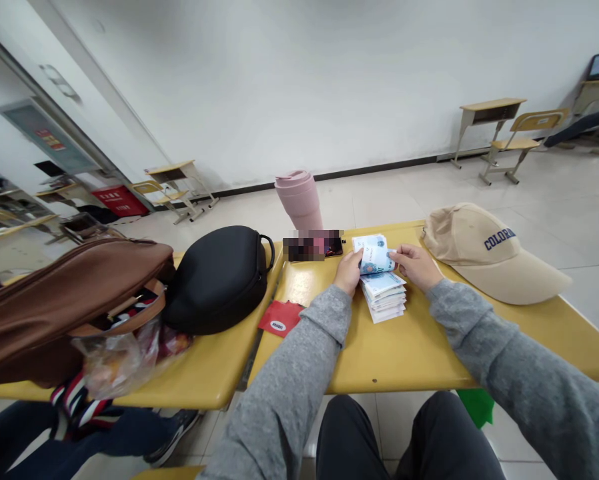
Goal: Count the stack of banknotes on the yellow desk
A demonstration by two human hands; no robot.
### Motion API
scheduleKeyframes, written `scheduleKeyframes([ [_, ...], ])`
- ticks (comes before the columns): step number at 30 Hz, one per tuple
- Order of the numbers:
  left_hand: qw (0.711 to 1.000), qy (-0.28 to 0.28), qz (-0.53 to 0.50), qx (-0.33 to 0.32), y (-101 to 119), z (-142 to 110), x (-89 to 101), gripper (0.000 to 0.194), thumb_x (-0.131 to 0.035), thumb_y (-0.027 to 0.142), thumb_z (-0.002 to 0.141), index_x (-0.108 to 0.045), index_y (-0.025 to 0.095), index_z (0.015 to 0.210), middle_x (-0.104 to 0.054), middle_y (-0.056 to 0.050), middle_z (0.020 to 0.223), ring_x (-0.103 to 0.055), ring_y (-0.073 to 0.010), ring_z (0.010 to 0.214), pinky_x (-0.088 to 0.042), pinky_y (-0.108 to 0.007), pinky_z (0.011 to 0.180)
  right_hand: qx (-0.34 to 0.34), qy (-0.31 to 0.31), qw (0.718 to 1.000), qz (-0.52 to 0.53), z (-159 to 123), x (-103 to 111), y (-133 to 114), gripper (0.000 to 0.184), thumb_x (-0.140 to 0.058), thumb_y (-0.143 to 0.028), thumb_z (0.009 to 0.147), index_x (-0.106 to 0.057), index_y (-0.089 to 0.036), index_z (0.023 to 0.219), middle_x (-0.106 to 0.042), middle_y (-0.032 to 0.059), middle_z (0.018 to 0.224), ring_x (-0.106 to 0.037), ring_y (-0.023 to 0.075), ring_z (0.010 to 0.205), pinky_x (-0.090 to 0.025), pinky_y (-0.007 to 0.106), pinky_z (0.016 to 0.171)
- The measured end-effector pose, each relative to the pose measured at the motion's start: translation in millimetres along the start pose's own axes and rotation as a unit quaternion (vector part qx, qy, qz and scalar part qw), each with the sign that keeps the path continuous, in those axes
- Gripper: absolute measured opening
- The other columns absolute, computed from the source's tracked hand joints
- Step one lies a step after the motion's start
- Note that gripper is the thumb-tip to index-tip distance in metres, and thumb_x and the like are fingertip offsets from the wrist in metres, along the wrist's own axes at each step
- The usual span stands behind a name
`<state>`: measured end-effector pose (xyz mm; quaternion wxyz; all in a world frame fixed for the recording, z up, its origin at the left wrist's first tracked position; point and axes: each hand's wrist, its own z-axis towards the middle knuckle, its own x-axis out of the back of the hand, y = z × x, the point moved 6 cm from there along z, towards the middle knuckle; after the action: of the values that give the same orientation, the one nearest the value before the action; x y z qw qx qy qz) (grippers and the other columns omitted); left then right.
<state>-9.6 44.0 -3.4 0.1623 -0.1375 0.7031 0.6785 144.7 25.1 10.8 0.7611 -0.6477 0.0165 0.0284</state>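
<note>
A stack of pale blue banknotes (383,297) lies on the yellow desk (409,347) in front of me. My left hand (348,271) pinches the left side of the notes, whose top ones (374,257) are curled up and back. My right hand (415,265) grips their right edge with closed fingers. Both grey sleeves reach in from below.
A beige cap (484,252) lies to the right, a pink tumbler (299,200) and a phone (313,245) behind the notes, a red envelope (280,317) to the left. On the neighbouring desk lie a black case (219,277) and a brown bag (64,300).
</note>
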Motion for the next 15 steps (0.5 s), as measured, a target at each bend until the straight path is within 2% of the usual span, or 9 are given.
scheduleKeyframes([
  [15,1.000,-0.001,-0.011,0.010,-0.8,0.0,-0.4,0.021,-0.070,0.030,0.067,-0.066,0.012,0.077,-0.069,-0.007,0.071,-0.066,-0.0203,0.076,-0.049,-0.035,0.078,-0.008,0.001,1.000,0.021,-0.1,-0.5,1.1,0.033,-0.071,-0.040,0.063,-0.046,-0.019,0.060,-0.048,-0.0049,0.047,-0.032,0.0054,0.038,-0.019,0.023,0.039],
])
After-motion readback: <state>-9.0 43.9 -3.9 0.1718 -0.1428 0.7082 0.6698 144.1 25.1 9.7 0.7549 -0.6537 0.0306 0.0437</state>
